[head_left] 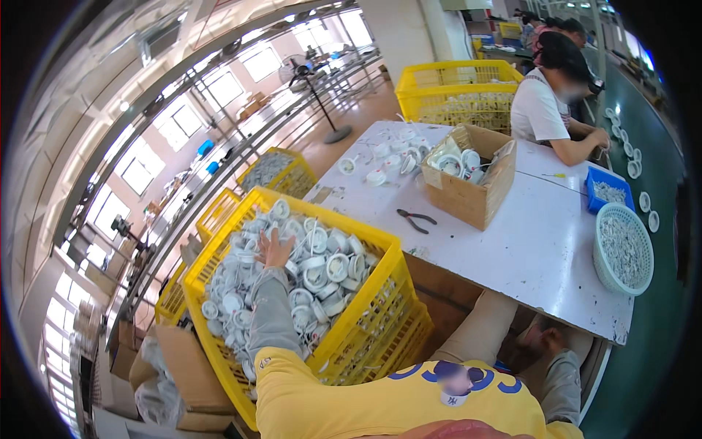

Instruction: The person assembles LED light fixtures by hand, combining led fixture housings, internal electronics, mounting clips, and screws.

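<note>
My left hand [274, 249], its fingers spread, rests on a heap of white round plastic fittings [316, 276], some with short wires. They fill a yellow plastic crate [391, 274], stacked on another at my left. My right hand [542, 338] is low by my lap, in shadow beside the table edge; its fingers do not show clearly. On the white table [512, 249] lie pliers [417, 220] with dark handles. Behind them stands a cardboard box [468, 186] holding more round fittings, and loose fittings [398, 157] are scattered to its left.
A pale green basket [623, 249] and a blue tray [608, 190], both with small parts, stand at the table's right. Beyond, a seated co-worker [545, 110] works beside a green conveyor [658, 256] carrying white rings. More yellow crates [457, 91] and a standing fan [314, 95] are farther back.
</note>
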`<state>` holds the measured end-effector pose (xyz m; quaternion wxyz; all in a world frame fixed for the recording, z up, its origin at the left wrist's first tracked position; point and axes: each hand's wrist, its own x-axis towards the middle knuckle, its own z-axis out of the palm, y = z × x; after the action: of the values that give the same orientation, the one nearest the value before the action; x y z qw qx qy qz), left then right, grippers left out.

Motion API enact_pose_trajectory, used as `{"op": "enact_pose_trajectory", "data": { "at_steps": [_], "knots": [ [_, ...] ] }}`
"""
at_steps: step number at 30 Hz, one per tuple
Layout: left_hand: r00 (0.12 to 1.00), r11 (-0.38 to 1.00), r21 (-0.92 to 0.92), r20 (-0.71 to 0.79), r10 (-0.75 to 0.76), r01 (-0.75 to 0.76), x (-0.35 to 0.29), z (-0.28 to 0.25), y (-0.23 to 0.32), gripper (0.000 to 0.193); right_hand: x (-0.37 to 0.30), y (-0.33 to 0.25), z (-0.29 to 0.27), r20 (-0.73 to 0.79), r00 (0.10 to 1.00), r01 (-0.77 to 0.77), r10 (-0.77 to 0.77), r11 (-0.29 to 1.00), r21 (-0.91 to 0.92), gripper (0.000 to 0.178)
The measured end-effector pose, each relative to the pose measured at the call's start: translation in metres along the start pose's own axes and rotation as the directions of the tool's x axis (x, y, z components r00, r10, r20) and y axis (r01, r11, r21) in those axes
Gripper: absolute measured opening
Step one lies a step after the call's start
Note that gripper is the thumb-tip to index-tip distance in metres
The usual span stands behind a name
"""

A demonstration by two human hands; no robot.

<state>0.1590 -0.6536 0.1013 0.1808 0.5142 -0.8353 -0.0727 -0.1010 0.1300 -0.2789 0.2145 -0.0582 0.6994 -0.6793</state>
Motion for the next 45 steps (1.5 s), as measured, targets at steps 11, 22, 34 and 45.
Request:
{"op": "enact_pose_trajectory", "data": {
  "at_steps": [11, 22, 34, 45],
  "knots": [
    [0.939, 0.927, 0.15, 0.055, 0.34, -0.344, 0.031, 0.004, -0.022, 0.03, -0.022, -0.099, 0.067, -0.016, 0.999, -0.048, 0.045, 0.93, -0.364, 0.009],
    [0.958, 0.956, 0.075, 0.068, 0.278, -0.283, -0.049, -0.011, -0.075, 0.037, -0.014, -0.055, 0.047, 0.115, 0.991, 0.055, -0.067, 0.993, 0.102, 0.011],
    [0.998, 0.894, 0.445, -0.041, -0.04, 0.054, -0.141, -0.009, -0.089, 0.043, -0.032, -0.083, 0.063, 0.126, 0.989, 0.089, -0.083, 0.995, -0.04, 0.008],
    [0.92, 0.855, -0.518, -0.349, -0.178, -0.031, -0.127, -0.006, -0.127, 0.031, -0.032, -0.09, 0.076, 0.315, 0.939, -0.083, 0.139, 0.979, -0.185, 0.009]
  ]
}}
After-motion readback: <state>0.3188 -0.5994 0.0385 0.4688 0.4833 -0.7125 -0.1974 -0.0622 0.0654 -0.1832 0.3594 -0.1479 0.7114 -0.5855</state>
